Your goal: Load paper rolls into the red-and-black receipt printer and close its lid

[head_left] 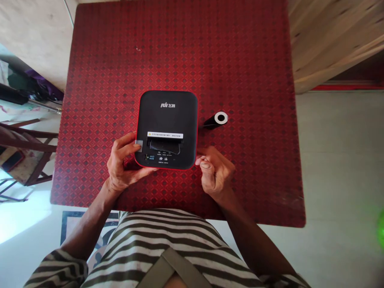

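Observation:
A black label printer (168,120) with a red rim and a white warning strip above its slot is held over the red patterned table. My left hand (123,160) grips its lower left corner, fingers on the side near a small grey patch and thumb along the bottom edge. At its lower right side is my right hand (216,170), fingers curled and the tips at the edge; part of them is hidden behind the printer. A black roll (221,117) with a white ring-shaped end lies on the table to the right of the printer.
The red cloth-covered table (255,80) spans the middle. On the left stand a wooden chair (39,148) and a metal pole (45,106). A light wooden panel (333,36) is at the upper right. My striped top is close to the table's near edge.

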`<state>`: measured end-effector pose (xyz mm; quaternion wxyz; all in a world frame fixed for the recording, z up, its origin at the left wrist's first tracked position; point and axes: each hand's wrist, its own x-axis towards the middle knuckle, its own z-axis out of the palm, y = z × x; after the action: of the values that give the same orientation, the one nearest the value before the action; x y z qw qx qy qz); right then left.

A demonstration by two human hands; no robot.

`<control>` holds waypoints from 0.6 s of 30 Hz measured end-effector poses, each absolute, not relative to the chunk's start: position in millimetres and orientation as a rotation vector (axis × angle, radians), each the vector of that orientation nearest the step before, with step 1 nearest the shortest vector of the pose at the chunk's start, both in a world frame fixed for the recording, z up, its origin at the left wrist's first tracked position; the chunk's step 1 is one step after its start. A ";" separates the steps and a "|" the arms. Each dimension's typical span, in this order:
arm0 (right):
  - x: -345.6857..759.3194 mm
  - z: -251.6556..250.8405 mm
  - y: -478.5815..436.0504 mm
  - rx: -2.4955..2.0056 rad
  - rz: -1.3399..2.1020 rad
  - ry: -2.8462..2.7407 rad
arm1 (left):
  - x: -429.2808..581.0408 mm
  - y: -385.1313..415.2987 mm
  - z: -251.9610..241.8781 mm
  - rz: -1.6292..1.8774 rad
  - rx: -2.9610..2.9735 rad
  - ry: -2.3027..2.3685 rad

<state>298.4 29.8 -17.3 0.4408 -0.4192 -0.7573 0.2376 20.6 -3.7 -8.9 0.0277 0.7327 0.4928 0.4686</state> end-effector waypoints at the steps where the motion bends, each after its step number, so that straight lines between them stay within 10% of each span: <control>1: 298.3 -17.1 29.8 -1.048 0.594 -1.878 | 20.6 -3.6 -9.5 1.458 2.254 1.515; 18: 291.0 47.5 53.4 -1.025 0.244 -2.072 | 22.4 -3.1 -6.9 1.407 2.340 1.546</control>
<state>291.0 53.4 47.5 0.3972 -0.4048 -0.8180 0.0961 22.4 -3.1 -6.9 0.0018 0.7458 0.4926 0.4485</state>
